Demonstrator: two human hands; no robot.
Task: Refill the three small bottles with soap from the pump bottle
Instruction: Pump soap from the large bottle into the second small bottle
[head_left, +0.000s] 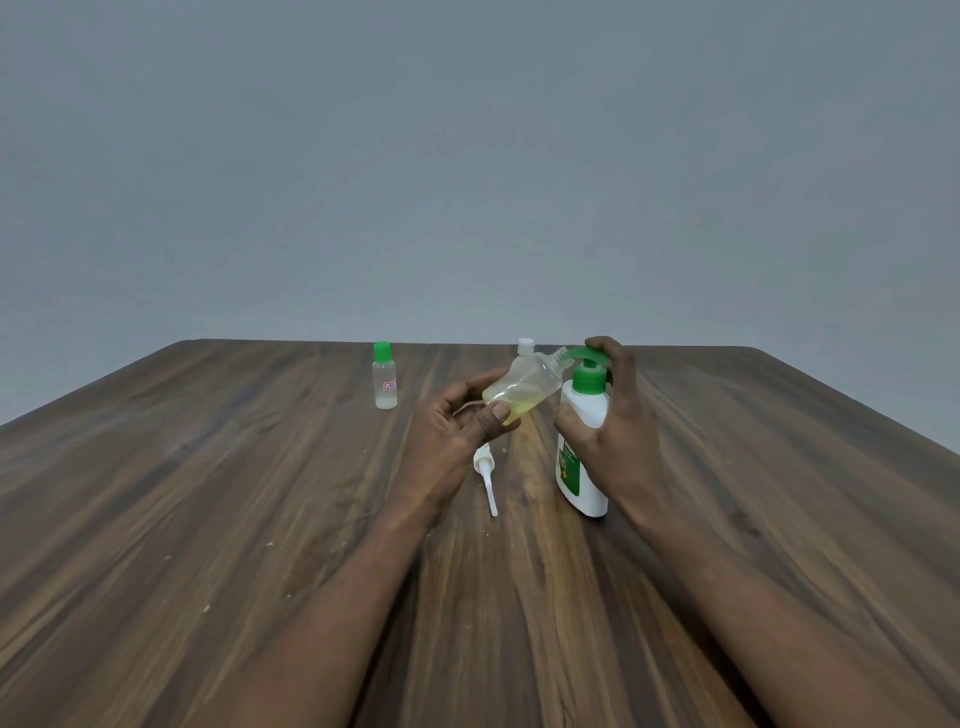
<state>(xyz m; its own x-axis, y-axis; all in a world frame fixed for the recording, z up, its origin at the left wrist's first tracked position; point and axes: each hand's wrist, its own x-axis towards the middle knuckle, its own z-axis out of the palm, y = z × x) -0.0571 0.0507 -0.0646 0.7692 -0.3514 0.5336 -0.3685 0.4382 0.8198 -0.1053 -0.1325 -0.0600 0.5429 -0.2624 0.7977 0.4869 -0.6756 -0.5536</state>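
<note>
My left hand (457, 431) holds a small clear bottle (524, 389) tilted, its open neck up against the green spout of the pump bottle (584, 447). Yellowish soap lies in the small bottle's lower part. My right hand (618, 415) wraps round the white pump bottle, with fingers on top of its green pump head. A white spray cap with a dip tube (487, 480) lies on the table below my left hand. A second small bottle with a green cap (385, 375) stands at the back left. Behind the held bottle, a white-capped bottle top (525, 346) shows.
The wooden table (260, 519) stretches wide to both sides, with a few small crumbs on the near left. A plain grey wall rises behind its far edge.
</note>
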